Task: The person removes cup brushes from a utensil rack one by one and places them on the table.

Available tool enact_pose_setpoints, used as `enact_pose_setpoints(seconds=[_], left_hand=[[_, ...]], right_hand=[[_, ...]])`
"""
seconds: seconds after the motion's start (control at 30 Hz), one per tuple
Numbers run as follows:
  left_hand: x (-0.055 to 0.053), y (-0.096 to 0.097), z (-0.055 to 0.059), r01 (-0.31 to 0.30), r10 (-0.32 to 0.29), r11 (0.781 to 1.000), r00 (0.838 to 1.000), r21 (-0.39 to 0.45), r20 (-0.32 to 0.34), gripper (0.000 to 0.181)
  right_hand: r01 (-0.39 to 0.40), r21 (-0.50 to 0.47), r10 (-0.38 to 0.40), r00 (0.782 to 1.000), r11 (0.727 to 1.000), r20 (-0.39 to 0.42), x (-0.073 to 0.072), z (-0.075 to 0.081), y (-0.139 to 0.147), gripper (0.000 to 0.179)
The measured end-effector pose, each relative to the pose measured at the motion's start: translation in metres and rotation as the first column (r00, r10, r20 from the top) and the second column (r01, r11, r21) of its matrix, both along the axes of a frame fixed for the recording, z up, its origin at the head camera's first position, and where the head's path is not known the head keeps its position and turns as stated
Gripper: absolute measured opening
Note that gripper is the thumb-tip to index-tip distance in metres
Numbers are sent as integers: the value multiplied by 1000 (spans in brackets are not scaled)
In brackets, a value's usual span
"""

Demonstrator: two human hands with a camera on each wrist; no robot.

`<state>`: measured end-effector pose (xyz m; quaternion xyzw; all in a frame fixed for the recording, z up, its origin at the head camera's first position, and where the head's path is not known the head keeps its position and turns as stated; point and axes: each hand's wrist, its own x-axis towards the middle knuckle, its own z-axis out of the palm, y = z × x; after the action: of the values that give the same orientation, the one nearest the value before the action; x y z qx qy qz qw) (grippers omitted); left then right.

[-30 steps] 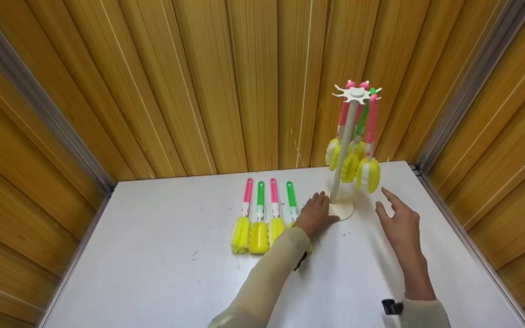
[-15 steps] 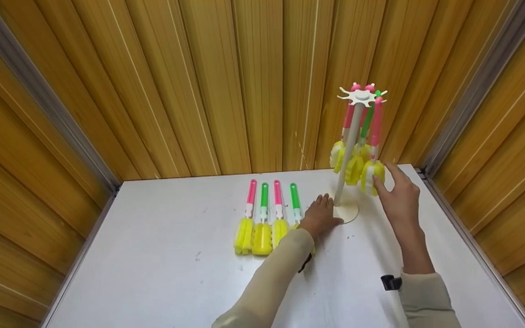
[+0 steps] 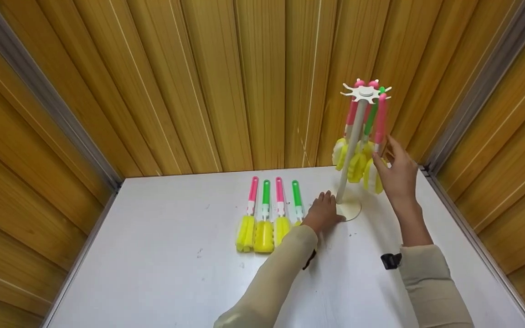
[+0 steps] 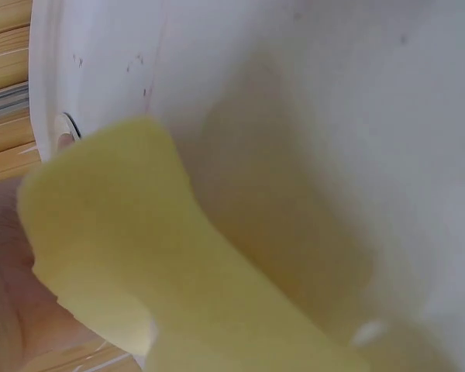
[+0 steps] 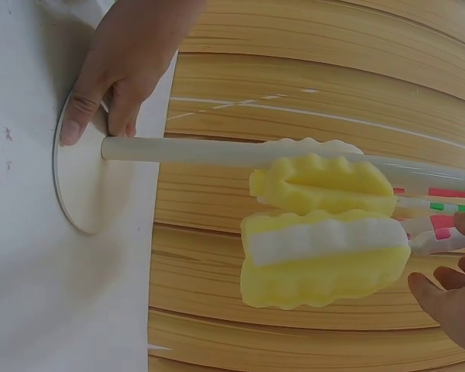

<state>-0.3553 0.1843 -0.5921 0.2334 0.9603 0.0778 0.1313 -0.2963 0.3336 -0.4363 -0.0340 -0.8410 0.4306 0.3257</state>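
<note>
A white stand has a tall pole (image 3: 355, 150) and a round base (image 3: 352, 210). Several sponge brushes with pink or green handles hang from its hooked top (image 3: 366, 92). My left hand (image 3: 322, 212) rests on the base beside the pole, fingers stretched forward. My right hand (image 3: 397, 175) is at the neck of the front brush (image 3: 381, 118), which has a pink handle and a yellow-and-white sponge. In the right wrist view its thumb overlaps the handle, while the other fingers (image 5: 442, 291) stay apart from that brush's sponge (image 5: 325, 287).
Several more brushes lie in a row on the white table (image 3: 167, 246), among them a pink-handled brush (image 3: 253, 191) and a green-handled brush (image 3: 266, 193); my left forearm covers part of the row. Wood-patterned walls (image 3: 244, 91) enclose the table. A blurred yellow shape (image 4: 116, 209) fills much of the left wrist view.
My right hand has moved up from beside the front brush's sponge to its neck, and its thumb now overlaps the handle. The left hand stays on the base; the view shifts slightly.
</note>
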Motion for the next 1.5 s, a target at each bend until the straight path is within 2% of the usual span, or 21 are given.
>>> enact_pose_setpoints(seconds=[0.13,0.33,0.7,0.87,1.03,1.17,1.5], left_hand=[[-2,1,-2,0,0,1000,1000,-12,3,84],[-4,3,-6,-4,4,1000,1000,-23,7,85],[0,1,0,5,-6,999,1000,-42,-15,83],[3,1,1,27,-29,998,999,-63,-44,83],[2,3,0,6,-7,999,1000,-47,-15,84],[2,4,0,14,-14,998,1000,-54,-12,83],[5,1,1,18,-19,999,999,-34,-49,83]], right_hand=[[-23,-21,23,1000,1000,-8,-5,3,0,54],[-17,8,17,1000,1000,0,-6,1,0,46],[-26,47,25,1000,999,16,-5,1,-1,42],[-25,62,25,1000,998,2,-1,1,-2,42],[-24,52,23,1000,998,21,3,2,-5,42],[-22,36,21,999,999,49,8,4,-7,43],[-35,25,33,997,999,69,20,10,-15,45]])
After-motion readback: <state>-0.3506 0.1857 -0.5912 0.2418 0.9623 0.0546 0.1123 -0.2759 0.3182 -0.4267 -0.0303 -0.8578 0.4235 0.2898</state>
